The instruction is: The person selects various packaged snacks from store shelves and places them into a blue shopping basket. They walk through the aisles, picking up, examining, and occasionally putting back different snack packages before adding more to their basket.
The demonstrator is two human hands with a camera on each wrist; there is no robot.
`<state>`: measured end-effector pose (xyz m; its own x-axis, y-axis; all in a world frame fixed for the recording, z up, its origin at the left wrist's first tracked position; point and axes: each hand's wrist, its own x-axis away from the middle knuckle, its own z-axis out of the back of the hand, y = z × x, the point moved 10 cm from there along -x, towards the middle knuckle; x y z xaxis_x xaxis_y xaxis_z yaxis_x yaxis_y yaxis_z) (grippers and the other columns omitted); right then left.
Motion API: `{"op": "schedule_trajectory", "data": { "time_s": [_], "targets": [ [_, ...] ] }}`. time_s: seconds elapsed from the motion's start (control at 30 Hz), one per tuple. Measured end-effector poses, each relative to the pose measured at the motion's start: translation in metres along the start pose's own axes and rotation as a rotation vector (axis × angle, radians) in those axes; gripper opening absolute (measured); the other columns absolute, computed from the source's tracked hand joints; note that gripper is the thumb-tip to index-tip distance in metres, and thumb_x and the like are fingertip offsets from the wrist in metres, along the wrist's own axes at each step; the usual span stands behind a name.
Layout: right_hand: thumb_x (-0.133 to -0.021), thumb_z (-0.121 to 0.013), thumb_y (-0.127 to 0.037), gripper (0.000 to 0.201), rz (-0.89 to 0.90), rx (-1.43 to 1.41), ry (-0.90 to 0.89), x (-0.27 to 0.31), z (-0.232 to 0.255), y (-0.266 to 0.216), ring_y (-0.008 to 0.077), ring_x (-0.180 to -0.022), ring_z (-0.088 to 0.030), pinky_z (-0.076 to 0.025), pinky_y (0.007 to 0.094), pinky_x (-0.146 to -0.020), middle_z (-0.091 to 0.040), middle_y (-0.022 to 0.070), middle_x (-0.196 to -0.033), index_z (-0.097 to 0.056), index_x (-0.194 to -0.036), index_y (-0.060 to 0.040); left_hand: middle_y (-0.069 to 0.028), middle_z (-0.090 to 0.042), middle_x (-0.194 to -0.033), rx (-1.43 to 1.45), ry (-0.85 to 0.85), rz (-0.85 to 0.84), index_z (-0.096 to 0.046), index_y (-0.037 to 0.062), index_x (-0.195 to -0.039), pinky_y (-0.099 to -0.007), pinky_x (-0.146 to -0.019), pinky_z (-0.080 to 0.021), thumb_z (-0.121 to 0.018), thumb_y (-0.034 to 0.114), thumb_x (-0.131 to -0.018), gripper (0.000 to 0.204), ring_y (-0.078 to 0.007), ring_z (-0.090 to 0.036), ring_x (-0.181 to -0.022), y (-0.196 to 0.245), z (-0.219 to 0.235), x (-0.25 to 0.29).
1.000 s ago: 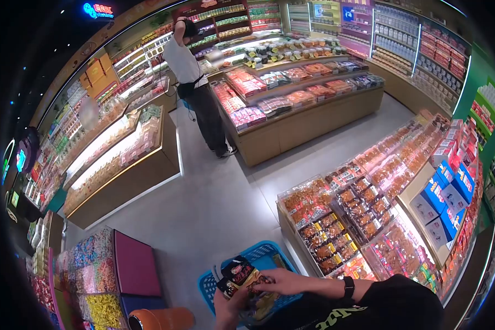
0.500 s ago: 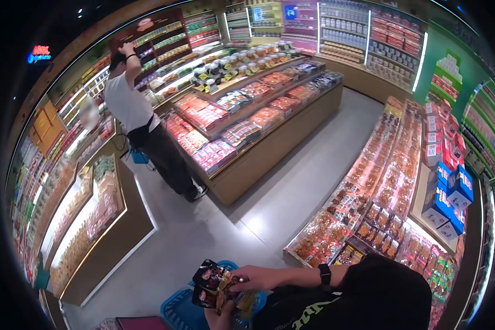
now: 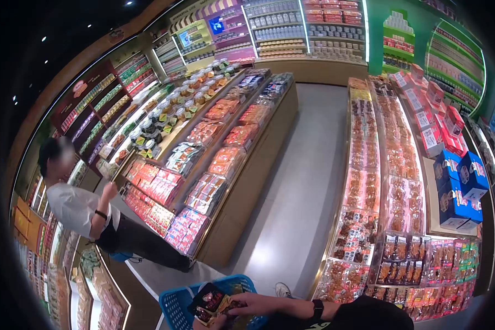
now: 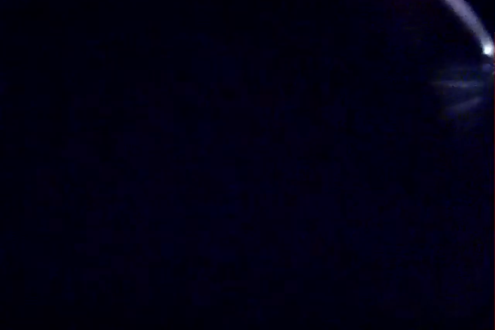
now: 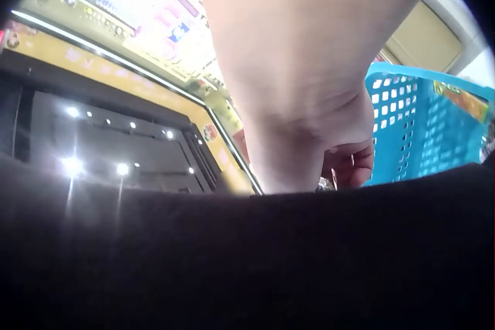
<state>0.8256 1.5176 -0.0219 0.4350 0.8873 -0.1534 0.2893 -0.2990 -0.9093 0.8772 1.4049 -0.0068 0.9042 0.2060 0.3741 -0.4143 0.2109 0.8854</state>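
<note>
In the head view, a blue plastic basket (image 3: 173,302) hangs low in front of the body. Above it, my left hand (image 3: 217,322), mostly cut off by the lower edge, holds black snack packets (image 3: 210,301) with red and gold print. My right hand (image 3: 251,303) comes in from the right and grips the packets at their near side, fingers curled. In the right wrist view the right hand (image 5: 340,125) is seen from its wrist side, beside the basket wall (image 5: 402,133); its fingertips are mostly hidden. The left wrist view is almost wholly dark.
A long counter of packaged snacks (image 3: 363,187) runs along the right, with blue boxes (image 3: 456,192) on it. Another snack counter (image 3: 203,192) stands left of the aisle floor (image 3: 291,181). A person in a white shirt (image 3: 80,206) stands at the left.
The head view has swung right, so the counters and the other person shift left. That person's raised arm has come down. Both hands keep hold of the packets above the basket.
</note>
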Motion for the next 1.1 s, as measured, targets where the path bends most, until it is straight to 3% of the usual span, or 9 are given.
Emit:
{"op": "schedule_trajectory", "data": {
  "time_s": [0.07, 0.13, 0.2, 0.33, 0.43, 0.63, 0.87, 0.97, 1.1],
  "targets": [
    [-0.093, -0.054, -0.026, 0.036, 0.042, -0.071, 0.085, -0.005, 0.039, -0.026, 0.0100, -0.098, -0.051, -0.042, 0.0277, -0.087, -0.058, 0.0064, -0.106, -0.049, -0.118, -0.0001, -0.0088, -0.060, -0.109, -0.082, -0.042, 0.048, -0.057, -0.0022, -0.114, -0.0249, -0.077, -0.048, -0.064, 0.011, -0.083, 0.034, -0.0155, -0.059, -0.094, 0.028, -0.013, -0.039],
    [-0.093, -0.053, -0.022, 0.033, -0.050, 0.084, 0.188, 0.000, 0.079, -0.040, 0.0086, -0.099, -0.051, -0.043, 0.0259, -0.088, -0.058, 0.0056, -0.112, -0.049, -0.118, -0.0001, -0.0081, -0.061, -0.111, 0.008, -0.184, -0.253, -0.055, -0.0019, -0.118, -0.0242, -0.075, -0.049, -0.065, 0.012, -0.084, 0.038, -0.0147, -0.060, -0.094, 0.087, -0.047, -0.074],
    [-0.093, -0.054, -0.021, 0.034, 0.030, 0.027, 0.300, 0.014, 0.113, -0.060, 0.0085, -0.098, -0.052, -0.043, 0.0260, -0.087, -0.058, 0.0050, -0.112, -0.050, -0.119, -0.0007, -0.0085, -0.060, -0.115, 0.040, -0.363, -0.178, -0.053, -0.0026, -0.121, -0.0262, -0.081, -0.048, -0.065, 0.011, -0.084, 0.041, -0.0158, -0.058, -0.099, 0.102, -0.083, -0.108],
    [-0.091, -0.057, -0.018, 0.034, -0.164, 0.043, 0.520, 0.044, 0.177, -0.074, 0.0095, -0.100, -0.053, -0.042, 0.0270, -0.089, -0.059, 0.0043, -0.110, -0.051, -0.118, -0.0004, -0.0097, -0.059, -0.117, 0.015, -0.560, 0.006, -0.052, -0.0021, -0.121, -0.0304, -0.090, -0.045, -0.063, 0.008, -0.084, 0.040, -0.0184, -0.056, -0.106, 0.111, -0.139, -0.166],
    [-0.088, -0.059, -0.009, 0.031, 0.098, -0.066, 0.726, 0.062, 0.234, -0.089, 0.0072, -0.095, -0.053, -0.044, 0.0244, -0.084, -0.059, 0.0018, -0.109, -0.052, -0.117, -0.0019, -0.0090, -0.060, -0.113, 0.016, -0.718, -0.134, -0.052, -0.0020, -0.121, -0.0297, -0.083, -0.048, -0.065, 0.009, -0.083, 0.042, -0.0168, -0.059, -0.099, 0.145, -0.189, -0.204],
    [-0.087, -0.060, -0.007, 0.036, 0.101, -0.130, 0.853, 0.058, 0.363, -0.113, 0.0110, -0.101, -0.055, -0.044, 0.0255, -0.088, -0.059, 0.0049, -0.111, -0.049, -0.121, 0.0003, -0.0086, -0.061, -0.107, 0.126, -0.810, -0.196, -0.051, -0.0010, -0.117, -0.0287, -0.082, -0.048, -0.065, 0.006, -0.082, 0.038, -0.0154, -0.059, -0.096, 0.198, -0.261, -0.314],
    [-0.085, -0.065, -0.012, 0.041, 0.048, 0.063, 1.022, 0.054, 0.507, -0.232, 0.0084, -0.099, -0.053, -0.042, 0.0251, -0.088, -0.059, 0.0033, -0.109, -0.050, -0.121, 0.0004, -0.0074, -0.062, -0.109, 0.263, -0.857, -0.178, -0.052, 0.0007, -0.118, -0.0291, -0.086, -0.047, -0.063, 0.007, -0.085, 0.035, -0.0138, -0.058, -0.099, 0.317, -0.345, -0.447],
    [-0.082, -0.066, -0.009, 0.039, 0.073, 0.149, 1.216, 0.084, 0.558, -0.259, 0.0096, -0.096, -0.055, -0.044, 0.0263, -0.086, -0.061, 0.0042, -0.104, -0.053, -0.118, 0.0011, -0.0075, -0.061, -0.110, 0.306, -0.945, -0.076, -0.052, 0.0008, -0.119, -0.0298, -0.086, -0.047, -0.062, 0.006, -0.085, 0.035, -0.0136, -0.058, -0.099, 0.341, -0.394, -0.478],
    [-0.082, -0.065, -0.003, 0.039, 0.142, -0.003, 1.206, 0.114, 0.623, -0.269, 0.0123, -0.097, -0.056, -0.045, 0.0285, -0.087, -0.061, 0.0060, -0.106, -0.052, -0.118, 0.0023, -0.0072, -0.060, -0.112, 0.244, -1.036, -0.113, -0.050, 0.0009, -0.120, -0.0304, -0.088, -0.047, -0.061, 0.008, -0.086, 0.037, -0.0141, -0.056, -0.103, 0.367, -0.458, -0.524]
  ]
}}
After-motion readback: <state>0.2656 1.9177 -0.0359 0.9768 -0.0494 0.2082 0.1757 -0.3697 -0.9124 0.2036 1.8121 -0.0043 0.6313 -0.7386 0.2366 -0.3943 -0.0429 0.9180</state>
